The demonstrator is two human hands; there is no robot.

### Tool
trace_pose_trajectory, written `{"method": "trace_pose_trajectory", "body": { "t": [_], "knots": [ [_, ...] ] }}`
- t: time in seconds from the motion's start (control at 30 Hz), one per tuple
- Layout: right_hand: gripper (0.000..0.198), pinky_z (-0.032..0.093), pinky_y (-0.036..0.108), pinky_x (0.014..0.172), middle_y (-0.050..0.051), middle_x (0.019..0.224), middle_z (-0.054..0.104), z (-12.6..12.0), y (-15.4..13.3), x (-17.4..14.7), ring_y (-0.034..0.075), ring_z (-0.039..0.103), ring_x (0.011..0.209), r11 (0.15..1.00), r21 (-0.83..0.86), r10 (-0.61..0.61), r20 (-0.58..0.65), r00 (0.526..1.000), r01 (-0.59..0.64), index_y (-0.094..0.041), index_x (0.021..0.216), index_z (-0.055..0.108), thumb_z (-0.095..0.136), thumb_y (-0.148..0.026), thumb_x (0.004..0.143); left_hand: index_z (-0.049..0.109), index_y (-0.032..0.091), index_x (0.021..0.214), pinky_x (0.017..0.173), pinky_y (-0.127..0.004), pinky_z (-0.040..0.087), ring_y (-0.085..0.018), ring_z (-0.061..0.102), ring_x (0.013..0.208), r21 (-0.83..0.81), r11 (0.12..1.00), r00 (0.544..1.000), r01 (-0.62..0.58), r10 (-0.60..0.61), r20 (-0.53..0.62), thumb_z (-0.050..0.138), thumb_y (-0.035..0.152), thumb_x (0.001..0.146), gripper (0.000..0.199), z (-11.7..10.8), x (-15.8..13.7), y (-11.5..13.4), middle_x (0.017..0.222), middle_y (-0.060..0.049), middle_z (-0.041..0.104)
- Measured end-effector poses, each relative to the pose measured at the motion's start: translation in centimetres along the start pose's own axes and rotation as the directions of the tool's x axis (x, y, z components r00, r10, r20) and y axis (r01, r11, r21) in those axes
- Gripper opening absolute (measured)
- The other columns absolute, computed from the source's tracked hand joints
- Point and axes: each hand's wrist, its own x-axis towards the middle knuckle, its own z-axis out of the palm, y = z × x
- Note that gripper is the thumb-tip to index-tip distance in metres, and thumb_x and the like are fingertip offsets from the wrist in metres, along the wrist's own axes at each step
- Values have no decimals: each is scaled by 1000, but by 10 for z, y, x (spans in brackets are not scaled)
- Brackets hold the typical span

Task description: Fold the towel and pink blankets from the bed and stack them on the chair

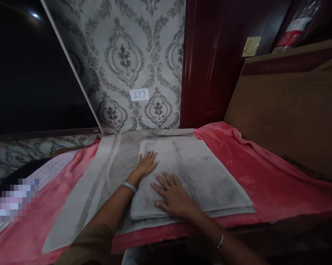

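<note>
A folded grey-and-white cloth (218, 184) lies with its layers stacked on the right, and its single-layer part (99, 180) spreads out to the left with darker grey stripes. My left hand (147, 163), a bracelet at its wrist, rests flat near the left fold of the stack. Lower and nearer to me, my right hand (174, 195) presses palm down on the folded layers with its fingers spread. Neither hand grips anything. Whether the stacked and single-layer parts are one piece, I cannot tell.
A red-pink plush blanket (245, 173) covers the surface beneath. A large cardboard box (293, 110) stands at the right, with a plastic bottle (295, 31) above it. At the left are a dark screen (35, 73) and striped fabric (55, 167). Patterned wallpaper carries a "277" label (139, 94).
</note>
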Motion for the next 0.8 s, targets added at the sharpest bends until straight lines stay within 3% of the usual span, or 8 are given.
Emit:
{"method": "trace_pose_trajectory", "body": {
  "t": [0.23,0.37,0.43,0.53,0.6,0.7,0.8],
  "knots": [
    [71,-1,60,121,4,168,13,0,1,-3,33,-3,155,999,42,-24,-15,1000,24,-35,157,32,50,-62,94,27,22,158,121,-61,16,-28,16,155,76,997,994,12,-3,-107,27,46,101,62,16,-3,-3,167,-9,20],
    [54,27,44,119,9,155,45,-29,11,18,27,38,144,997,73,26,-114,993,-18,-23,147,51,51,-43,97,29,22,158,121,-62,17,-29,18,154,71,997,994,-10,18,-105,29,45,101,61,15,-3,-4,166,-11,22],
    [53,31,38,117,14,151,50,-48,22,40,25,45,139,990,73,129,-205,970,-117,-13,148,48,41,-31,99,30,22,157,120,-63,17,-29,19,154,66,998,993,-12,20,-120,30,44,101,61,15,-3,-3,165,-12,23],
    [61,18,45,123,15,163,28,-61,45,70,28,24,151,957,5,279,-277,919,-289,-9,157,31,38,-31,100,32,20,157,121,-62,16,-29,20,153,56,998,991,1,7,-137,30,44,101,61,16,-5,-2,165,-13,24],
    [64,14,49,123,13,166,18,-55,59,81,29,14,154,935,-42,333,-234,913,-352,-13,159,27,39,-36,101,31,20,157,121,-62,15,-28,19,154,39,999,992,2,2,-123,30,44,100,61,15,-7,-1,165,-13,24],
    [63,13,51,123,12,166,17,-37,72,86,29,13,154,933,-72,339,-159,927,-354,-16,159,28,35,-42,102,31,20,157,121,-62,14,-28,17,154,10,1000,997,2,-1,-83,32,46,100,63,10,-3,-3,166,-13,22],
    [63,13,51,122,12,167,17,-27,76,85,28,13,154,930,-85,340,-168,925,-357,-18,159,27,33,-44,103,34,19,155,120,-63,13,-30,15,154,15,1000,998,13,-12,-61,32,51,99,65,1,13,-8,166,-15,22]
  ]
}}
